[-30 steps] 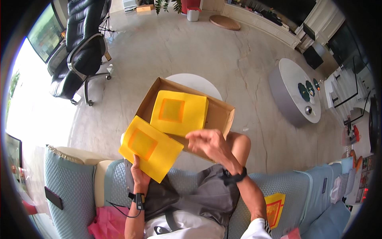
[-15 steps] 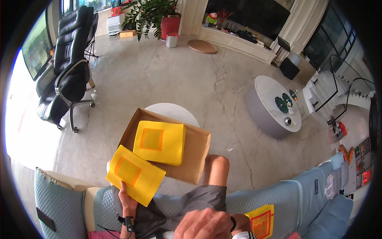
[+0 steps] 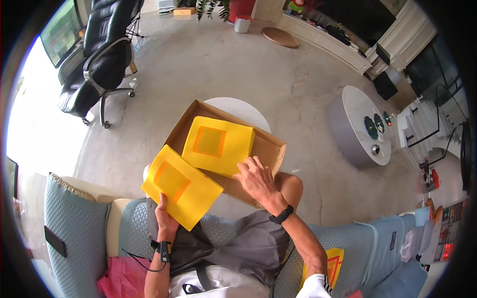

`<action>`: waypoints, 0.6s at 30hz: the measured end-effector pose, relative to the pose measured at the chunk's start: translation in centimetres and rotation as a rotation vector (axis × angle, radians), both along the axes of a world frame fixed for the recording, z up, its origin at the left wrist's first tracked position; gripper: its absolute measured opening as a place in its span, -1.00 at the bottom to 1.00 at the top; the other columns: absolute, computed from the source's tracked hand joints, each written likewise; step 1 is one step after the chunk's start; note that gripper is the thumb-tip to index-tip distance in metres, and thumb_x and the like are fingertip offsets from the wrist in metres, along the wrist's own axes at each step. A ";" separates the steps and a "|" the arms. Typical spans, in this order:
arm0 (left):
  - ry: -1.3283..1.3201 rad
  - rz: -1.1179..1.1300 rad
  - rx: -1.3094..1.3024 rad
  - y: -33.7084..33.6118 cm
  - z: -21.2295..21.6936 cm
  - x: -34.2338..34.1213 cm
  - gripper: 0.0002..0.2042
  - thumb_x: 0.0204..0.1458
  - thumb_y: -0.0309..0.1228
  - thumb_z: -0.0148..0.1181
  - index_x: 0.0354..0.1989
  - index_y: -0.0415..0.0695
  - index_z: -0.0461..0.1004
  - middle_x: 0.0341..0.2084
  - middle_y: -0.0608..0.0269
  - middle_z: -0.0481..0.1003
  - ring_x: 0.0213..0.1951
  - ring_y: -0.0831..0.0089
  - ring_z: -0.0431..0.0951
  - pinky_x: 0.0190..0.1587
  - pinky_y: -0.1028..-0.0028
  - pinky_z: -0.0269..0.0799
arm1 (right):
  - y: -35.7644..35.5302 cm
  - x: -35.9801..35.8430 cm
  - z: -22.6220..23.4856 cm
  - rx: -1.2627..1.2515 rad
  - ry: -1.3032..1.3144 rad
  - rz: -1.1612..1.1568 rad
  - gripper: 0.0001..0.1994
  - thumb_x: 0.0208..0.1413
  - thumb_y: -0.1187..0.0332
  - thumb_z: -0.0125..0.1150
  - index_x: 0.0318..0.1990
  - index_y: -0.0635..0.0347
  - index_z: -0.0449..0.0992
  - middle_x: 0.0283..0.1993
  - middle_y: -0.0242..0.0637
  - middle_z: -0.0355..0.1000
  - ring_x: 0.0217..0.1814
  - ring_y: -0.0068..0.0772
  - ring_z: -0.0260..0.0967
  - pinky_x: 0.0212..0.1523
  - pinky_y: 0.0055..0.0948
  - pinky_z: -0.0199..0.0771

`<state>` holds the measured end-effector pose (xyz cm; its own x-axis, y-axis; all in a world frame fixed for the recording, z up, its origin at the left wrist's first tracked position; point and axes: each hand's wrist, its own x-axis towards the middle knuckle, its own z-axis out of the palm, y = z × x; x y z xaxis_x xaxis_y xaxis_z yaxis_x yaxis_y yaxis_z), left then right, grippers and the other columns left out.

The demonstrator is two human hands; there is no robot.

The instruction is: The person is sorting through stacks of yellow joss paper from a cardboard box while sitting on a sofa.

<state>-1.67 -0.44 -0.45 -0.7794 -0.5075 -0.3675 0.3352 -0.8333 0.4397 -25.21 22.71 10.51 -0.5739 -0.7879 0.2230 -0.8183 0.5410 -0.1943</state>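
Note:
My left hand is closed on a batch of yellow joss paper, its thumb on top; an orange square is printed on the sheet. This batch tilts over the near left corner of a shallow cardboard box at my lap. Inside the box lies a thick stack of joss paper with the same orange square. My right hand has its fingers bent and drawn together at the stack's near right corner. What its fingertips pinch is partly hidden beneath the hand.
Behind the box is a round white table. A yellow sheet with red print rests on the blue sofa to my right. Pink cloth and a dark phone are at left. An office chair stands farther off.
My right hand has reached forward from near my chest to the stack in the box. The left hand still holds its batch of joss paper. The whole view has shifted.

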 end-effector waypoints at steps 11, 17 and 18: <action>0.012 0.009 0.059 0.4 1.0 0.0 -0.51 0.42 -0.11 0.04 0.36 -0.19 0.33 0.26 0.07 0.48 0.22 0.08 0.52 0.31 0.08 0.45 | -2.9 0.5 -4.2 0.199 0.268 0.049 -0.69 0.01 0.42 0.36 -0.08 0.31 0.52 -0.05 -0.14 0.38 0.07 -0.15 0.36 -0.09 -0.19 0.49; 0.005 -0.002 0.065 0.0 0.3 0.2 -0.52 0.45 -0.11 -0.02 0.37 -0.17 0.32 0.28 0.09 0.46 0.26 0.09 0.49 0.32 0.08 0.44 | -3.1 0.3 -3.9 0.098 0.302 0.138 -0.88 0.05 0.51 0.20 -0.25 0.32 0.58 -0.22 -0.18 0.42 -0.09 -0.19 0.42 -0.14 -0.23 0.51; 0.007 0.000 0.068 -0.1 0.0 0.3 -0.53 0.45 -0.11 -0.02 0.37 -0.17 0.32 0.27 0.09 0.46 0.26 0.09 0.49 0.32 0.08 0.43 | -3.2 0.3 -3.8 0.039 0.315 0.146 -0.91 0.04 0.53 0.17 -0.31 0.31 0.58 -0.27 -0.18 0.43 -0.13 -0.18 0.44 -0.15 -0.23 0.53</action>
<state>-1.36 -0.53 -0.47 -0.7821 -0.4813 -0.3958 0.3380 -0.8612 0.3795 -24.91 19.53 6.71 -0.3627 -0.8681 0.3389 -0.9040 0.4161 0.0984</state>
